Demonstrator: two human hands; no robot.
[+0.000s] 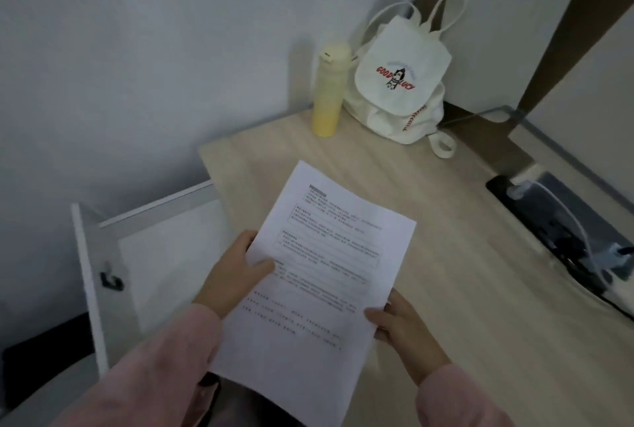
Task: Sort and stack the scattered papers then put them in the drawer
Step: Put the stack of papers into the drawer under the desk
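Observation:
A stack of white printed papers (319, 265) is held above the near edge of the light wooden desk (463, 272). My left hand (236, 275) grips its left edge, thumb lying on the top sheet. My right hand (401, 323) grips the lower right edge, thumb on top, fingers hidden beneath. To the left of the desk the white drawer (164, 255) stands pulled open, with a small black lock fitting (111, 280) on its front panel. How many sheets are in the stack cannot be told.
A yellow bottle (329, 90) and a white drawstring backpack (398, 83) stand at the desk's far corner against the wall. A black power strip with white cables (562, 234) lies along the right edge. A dark surface (44, 358) shows below the drawer at left.

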